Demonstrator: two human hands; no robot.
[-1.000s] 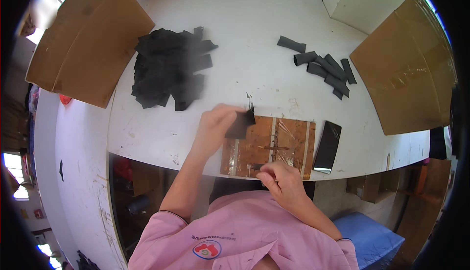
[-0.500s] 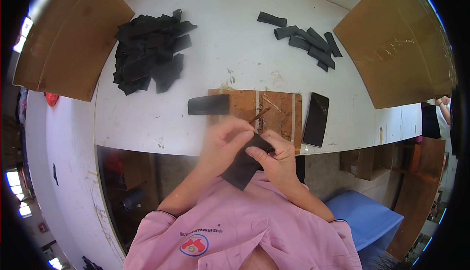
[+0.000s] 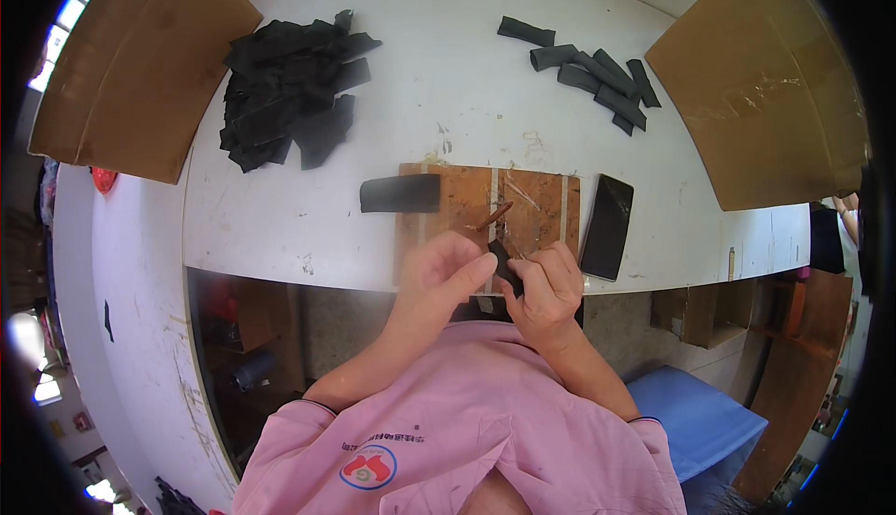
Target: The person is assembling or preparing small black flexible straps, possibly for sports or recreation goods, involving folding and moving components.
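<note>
A small black fabric piece (image 3: pixel 505 268), folded or rolled narrow, is gripped between the thumb and curled fingers of my right hand (image 3: pixel 547 286). My left hand (image 3: pixel 439 277) is closed at the piece's left edge, its thumb tip against it; the fingertips behind are partly hidden. Both hands are over the near edge of a brown board (image 3: pixel 546 202) with pale stripes. A thin brown stick (image 3: pixel 496 215) slants across the board, its lower end close to my left fingers; whether they hold it I cannot tell. Another flat black piece (image 3: pixel 399 194) overlaps the board's left side.
A heap of flat black pieces (image 3: pixel 289 90) lies at the far left of the white table (image 3: pixel 439 76). Several rolled black pieces (image 3: pixel 602 81) are at the far right. A dark phone (image 3: pixel 607 227) rests beside the board. Cardboard boxes (image 3: pixel 140 67) flank both sides; a blue sheet (image 3: pixel 695 422) hangs lower right.
The black piece, earlier spread broad and hanging toward my shirt, is now narrow and compact in my right hand. My right hand has turned with its fingers curled tighter around it.
</note>
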